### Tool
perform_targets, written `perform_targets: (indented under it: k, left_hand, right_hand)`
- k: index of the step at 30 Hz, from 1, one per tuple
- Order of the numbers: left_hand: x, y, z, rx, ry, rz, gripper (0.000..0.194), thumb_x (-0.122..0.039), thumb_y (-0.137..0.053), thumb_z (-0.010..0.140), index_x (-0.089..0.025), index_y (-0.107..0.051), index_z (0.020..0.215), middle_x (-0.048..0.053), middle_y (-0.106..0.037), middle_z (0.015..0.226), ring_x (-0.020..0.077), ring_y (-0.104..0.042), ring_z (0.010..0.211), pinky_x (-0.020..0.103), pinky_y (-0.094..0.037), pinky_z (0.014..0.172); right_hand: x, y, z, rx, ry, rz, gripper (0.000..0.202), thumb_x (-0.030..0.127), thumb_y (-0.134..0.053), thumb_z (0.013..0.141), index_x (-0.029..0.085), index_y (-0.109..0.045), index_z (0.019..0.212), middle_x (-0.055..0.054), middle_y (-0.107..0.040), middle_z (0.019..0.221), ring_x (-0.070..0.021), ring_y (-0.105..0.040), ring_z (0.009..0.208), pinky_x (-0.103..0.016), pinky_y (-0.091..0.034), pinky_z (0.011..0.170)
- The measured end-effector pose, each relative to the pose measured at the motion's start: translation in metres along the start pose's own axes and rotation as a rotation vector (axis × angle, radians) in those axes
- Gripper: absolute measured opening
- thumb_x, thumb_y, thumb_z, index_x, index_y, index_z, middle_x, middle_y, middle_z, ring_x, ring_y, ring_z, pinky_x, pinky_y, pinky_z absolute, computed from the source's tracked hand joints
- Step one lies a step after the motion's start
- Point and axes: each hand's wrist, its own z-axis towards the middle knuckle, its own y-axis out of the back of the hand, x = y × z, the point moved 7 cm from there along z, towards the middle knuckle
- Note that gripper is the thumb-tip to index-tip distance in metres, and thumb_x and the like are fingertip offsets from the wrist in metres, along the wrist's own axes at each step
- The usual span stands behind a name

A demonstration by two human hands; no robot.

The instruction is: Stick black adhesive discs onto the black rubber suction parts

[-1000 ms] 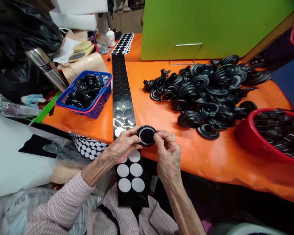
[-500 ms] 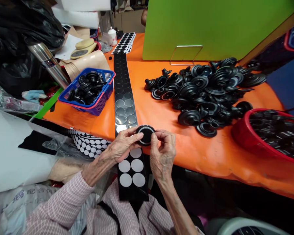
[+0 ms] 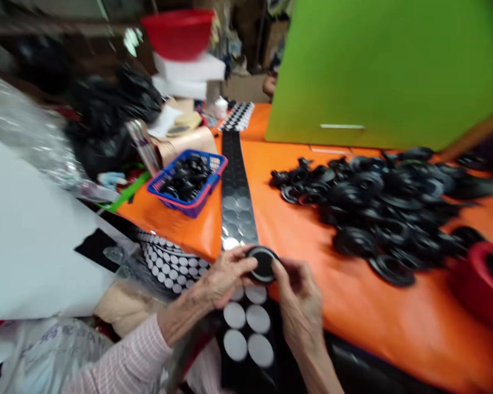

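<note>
Over the table's front edge, my left hand (image 3: 225, 278) pinches the left rim of a black round part (image 3: 264, 265) with a pale ring on its face. My right hand (image 3: 302, 301) has thumb and fingers closed at the same part's right rim. Beneath both hands runs a long black strip (image 3: 246, 328) with white round stickers on its near end and clear circles farther up. A heap of similar black round parts (image 3: 378, 213) lies to the right, blurred by motion.
The table has an orange cover (image 3: 296, 219). A blue-and-pink basket (image 3: 193, 208) with black parts stands left of the strip. At the right edge is a red tub (image 3: 472, 284). A green board (image 3: 378, 76) rises behind the heap. A coiled dotted roll (image 3: 168, 265) hangs at left.
The camera view has swung up and left, so everything sits lower and farther right. A red basin shows at the back. Both hands still hold the black round part.
</note>
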Motion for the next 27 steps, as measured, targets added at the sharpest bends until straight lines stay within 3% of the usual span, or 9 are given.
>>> perform_targets:
  k: [3, 7, 10, 12, 16, 19, 21, 24, 27]
  left_hand:
    - [-0.025, 0.007, 0.007, 0.013, -0.067, 0.07, 0.049, -0.033, -0.079, 0.062, -0.01, -0.068, 0.105, 0.012, -0.07, 0.095, 0.0239, -0.069, 0.082, 0.035, -0.055, 0.07]
    - [-0.122, 0.032, 0.017, -0.146, -0.341, 0.195, 0.055, -0.03, -0.076, 0.067, -0.012, -0.061, 0.117, 0.012, -0.068, 0.103, 0.0226, -0.066, 0.087, 0.039, -0.054, 0.079]
    - [-0.193, 0.057, 0.006, -0.482, -0.518, 0.605, 0.047, -0.035, -0.069, 0.075, -0.017, -0.06, 0.118, 0.01, -0.065, 0.105, 0.0216, -0.063, 0.09, 0.037, -0.05, 0.082]
    - [-0.209, 0.064, -0.011, -0.656, -0.586, 0.91, 0.031, -0.038, -0.062, 0.079, -0.018, -0.065, 0.102, 0.008, -0.064, 0.101, 0.0209, -0.06, 0.091, 0.034, -0.047, 0.082]
    - [-0.124, 0.067, -0.032, -0.528, -0.433, 1.027, 0.032, -0.045, -0.06, 0.077, -0.017, -0.057, 0.059, 0.001, -0.053, 0.058, 0.0165, -0.055, 0.061, 0.029, -0.042, 0.061]
    - [-0.018, 0.072, -0.03, -0.383, -0.117, 0.821, 0.036, -0.049, -0.065, 0.071, -0.018, -0.058, 0.088, -0.002, -0.054, 0.063, 0.0129, -0.05, 0.056, 0.025, -0.038, 0.055]
    - [0.023, 0.073, -0.025, -0.354, -0.077, 0.593, 0.043, -0.048, -0.066, 0.068, -0.019, -0.053, 0.098, -0.007, -0.043, 0.06, 0.0093, -0.041, 0.051, 0.023, -0.031, 0.05]
    - [0.031, 0.086, -0.023, -0.317, -0.147, 0.47, 0.045, -0.048, -0.066, 0.063, -0.019, -0.054, 0.095, -0.009, -0.028, 0.058, 0.0073, -0.029, 0.05, 0.022, -0.022, 0.049]
    - [0.002, 0.129, -0.035, -0.389, -0.189, 0.636, 0.048, -0.054, -0.061, 0.06, -0.018, -0.057, 0.092, -0.007, -0.037, 0.059, 0.0102, -0.037, 0.053, 0.025, -0.028, 0.051]
  right_hand:
    - [-0.006, -0.006, 0.005, 0.068, -0.129, 0.052, 0.048, 0.061, -0.067, 0.069, 0.02, -0.058, 0.093, -0.003, -0.065, 0.084, -0.0187, -0.063, 0.077, -0.03, -0.053, 0.07]
    - [-0.023, -0.016, 0.006, 0.203, -0.192, 0.001, 0.054, 0.064, -0.064, 0.07, 0.02, -0.06, 0.1, -0.005, -0.069, 0.092, -0.022, -0.068, 0.084, -0.03, -0.055, 0.074]
    - [-0.042, -0.017, 0.006, 0.222, -0.154, -0.039, 0.053, 0.064, -0.063, 0.07, 0.02, -0.062, 0.097, -0.007, -0.071, 0.097, -0.0241, -0.07, 0.086, -0.031, -0.057, 0.074]
    - [-0.051, -0.019, 0.007, 0.226, -0.07, -0.042, 0.05, 0.062, -0.062, 0.072, 0.02, -0.062, 0.099, -0.008, -0.071, 0.099, -0.0246, -0.07, 0.089, -0.033, -0.058, 0.078]
    - [-0.061, -0.022, 0.011, 0.224, 0.096, -0.072, 0.046, 0.056, -0.062, 0.074, 0.018, -0.062, 0.101, -0.009, -0.071, 0.098, -0.0245, -0.069, 0.09, -0.036, -0.058, 0.081]
    - [-0.056, -0.024, 0.012, 0.262, 0.175, -0.094, 0.041, 0.051, -0.061, 0.077, 0.018, -0.062, 0.102, -0.01, -0.07, 0.099, -0.024, -0.068, 0.09, -0.036, -0.058, 0.081]
    - [-0.049, -0.024, 0.01, 0.284, 0.201, -0.094, 0.039, 0.05, -0.06, 0.078, 0.018, -0.062, 0.101, -0.01, -0.07, 0.098, -0.0241, -0.068, 0.09, -0.035, -0.058, 0.08]
    - [-0.035, -0.029, 0.002, 0.361, 0.222, -0.105, 0.035, 0.05, -0.056, 0.081, 0.019, -0.062, 0.098, -0.009, -0.071, 0.095, -0.0237, -0.069, 0.089, -0.034, -0.058, 0.078]
    - [-0.026, -0.04, -0.012, 0.497, 0.303, -0.193, 0.028, 0.045, -0.051, 0.087, 0.022, -0.063, 0.094, -0.007, -0.07, 0.094, -0.0215, -0.068, 0.087, -0.032, -0.057, 0.078]
